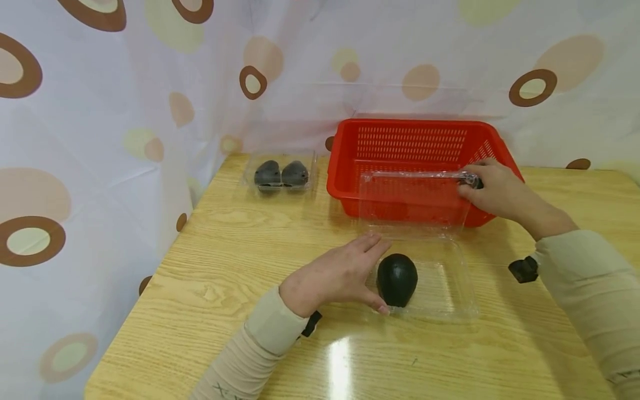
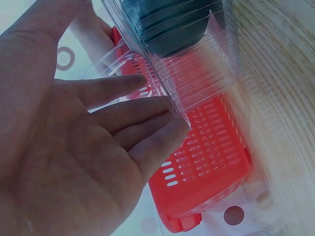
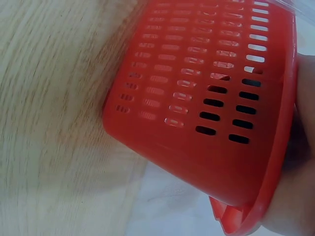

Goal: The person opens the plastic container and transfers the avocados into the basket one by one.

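Note:
A clear plastic clamshell box (image 1: 462, 286) lies open on the table, its lid (image 1: 367, 222) raised against the front of a red basket (image 1: 345, 166). One dark avocado (image 1: 397, 279) sits in the box's left half. My left hand (image 1: 330, 280), fingers extended and thumb spread, rests at the box's left side; in the left wrist view its fingertips (image 2: 179, 125) are right at the clear rim. At the basket's right front rim, my right hand (image 1: 505, 191) grips a dark avocado (image 1: 478, 182), mostly hidden by the fingers and the lid's edge.
Another clear box (image 1: 312, 172), holding two dark avocados (image 1: 295, 174), stands at the table's back left. A patterned curtain (image 1: 295, 111) hangs behind the wooden table (image 1: 225, 250) and along its left side. The basket's slotted wall fills much of the right wrist view.

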Motion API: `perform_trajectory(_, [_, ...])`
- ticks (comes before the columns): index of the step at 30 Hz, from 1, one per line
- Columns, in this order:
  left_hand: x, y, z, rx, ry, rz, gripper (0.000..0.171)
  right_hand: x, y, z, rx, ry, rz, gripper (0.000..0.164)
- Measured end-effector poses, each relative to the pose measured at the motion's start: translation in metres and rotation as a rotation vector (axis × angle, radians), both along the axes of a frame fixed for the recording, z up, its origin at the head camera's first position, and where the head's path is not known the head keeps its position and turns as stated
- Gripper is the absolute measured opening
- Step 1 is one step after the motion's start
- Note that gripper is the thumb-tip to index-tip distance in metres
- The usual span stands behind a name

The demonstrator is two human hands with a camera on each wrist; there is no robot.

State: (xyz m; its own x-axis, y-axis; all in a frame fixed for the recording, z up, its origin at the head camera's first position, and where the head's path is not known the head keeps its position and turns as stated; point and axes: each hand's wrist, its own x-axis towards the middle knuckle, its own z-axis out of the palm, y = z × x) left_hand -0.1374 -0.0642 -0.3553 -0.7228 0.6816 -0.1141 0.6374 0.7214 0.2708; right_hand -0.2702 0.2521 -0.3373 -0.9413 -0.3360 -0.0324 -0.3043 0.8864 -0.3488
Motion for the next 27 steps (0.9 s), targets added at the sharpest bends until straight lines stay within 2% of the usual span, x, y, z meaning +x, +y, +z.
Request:
perform_trajectory(2, [0.0002,0.0004,0.0004,-0.003,0.001,-0.003,0.111,-0.0012,0.0006,-0.001,0.011,-0.021,-0.005,0.055])
perform_trajectory(7, [0.0004,0.0005,0.0006,-0.009,-0.01,0.001,0.112,-0.0042,0.0007,-0.0035,-0.001,-0.025,0.006,0.035])
perform_trajectory(9, [0.0,0.0003,0.0005,-0.008,-0.011,0.003,0.112,-0.0056,0.0,-0.0038,-0.011,-0.024,0.012,0.032])
perform_trajectory(14, [-0.0007,-0.0003,0.0009,-0.009,-0.009,0.0,0.111,-0.0082,-0.0019,-0.0042,0.005,-0.048,0.036,0.034])
perform_trajectory(24, [-0.0006,-0.0006,0.0024,-0.023,-0.019,0.007,0.112,-0.0066,-0.0059,-0.0019,0.02,-0.17,0.085,0.039])
perform_trajectory(27, [-0.0001,-0.0006,0.003,-0.024,-0.018,0.004,0.112,-0.0064,-0.0057,-0.0028,0.041,-0.169,0.096,0.042])
